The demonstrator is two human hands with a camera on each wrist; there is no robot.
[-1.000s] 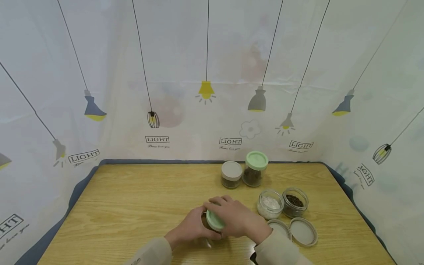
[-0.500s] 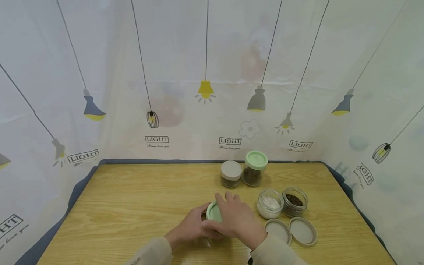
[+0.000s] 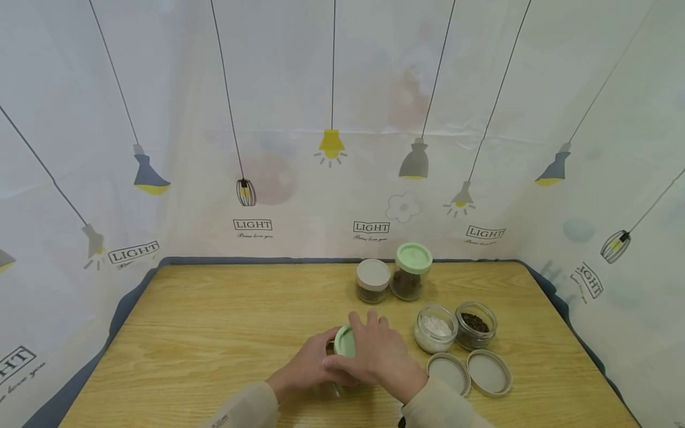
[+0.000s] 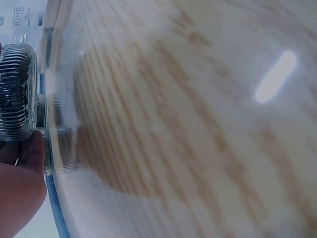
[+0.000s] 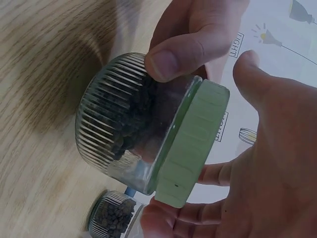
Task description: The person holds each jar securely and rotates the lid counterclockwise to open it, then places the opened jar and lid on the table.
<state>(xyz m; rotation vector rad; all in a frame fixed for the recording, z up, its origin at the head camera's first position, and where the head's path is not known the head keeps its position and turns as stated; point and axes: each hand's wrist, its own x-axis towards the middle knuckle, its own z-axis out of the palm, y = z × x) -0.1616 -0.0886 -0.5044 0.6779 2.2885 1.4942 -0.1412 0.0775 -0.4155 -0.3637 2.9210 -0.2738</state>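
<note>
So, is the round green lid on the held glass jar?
On: the round green lid caps the ribbed glass jar; can't tell how tightly.

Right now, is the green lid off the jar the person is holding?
No, the right wrist view shows the green lid sitting over the end of the glass jar.

Pale backdrop sheet [image 3: 289, 71] printed with pendant lamps [image 3: 414, 161] and "LIGHT" labels [image 3: 253, 224] surrounds a wood-grain tabletop [image 3: 214, 321] on three sides.

Is a wooden table [image 3: 214, 321], bearing a pale-lidded jar [image 3: 373, 279] beside a green-lidded jar [image 3: 411, 271] at the back, two open jars [image 3: 436, 331], two lids [image 3: 489, 373]
</note>
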